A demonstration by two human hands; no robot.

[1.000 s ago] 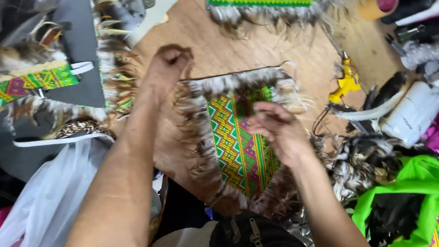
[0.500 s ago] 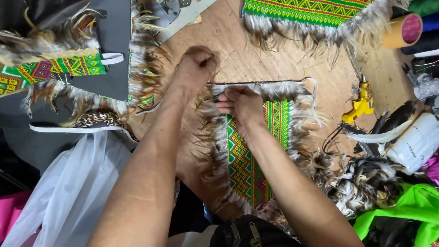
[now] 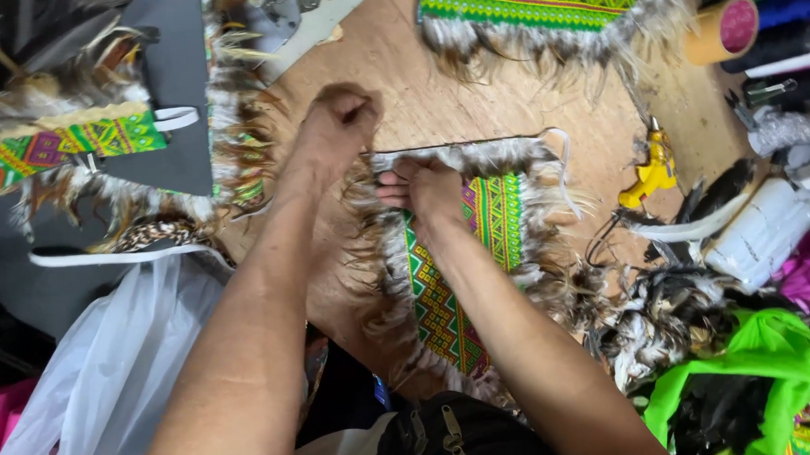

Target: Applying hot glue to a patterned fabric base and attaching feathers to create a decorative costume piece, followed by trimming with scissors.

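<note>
Head view: left hand [image 3: 335, 121] and right hand [image 3: 426, 188] both pinch the feathered cloth's [image 3: 478, 224] top-left corner; glue gun [image 3: 650, 169] lies right of the cloth.

Feathered panel [image 3: 479, 252] lies centre on counter [image 3: 500, 105]. Second panel [image 3: 541, 3] behind it. Glue gun [image 3: 650, 171] to its right; plastic bag [image 3: 111, 377] to its left.

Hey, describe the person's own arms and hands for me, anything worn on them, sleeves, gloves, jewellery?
Both forearms are bare as far as the frame shows: no sleeves, gloves, watch or bracelets in view. The left hand and right hand show no rings that I can make out. The fingertips are partly hidden among feathers.
</note>
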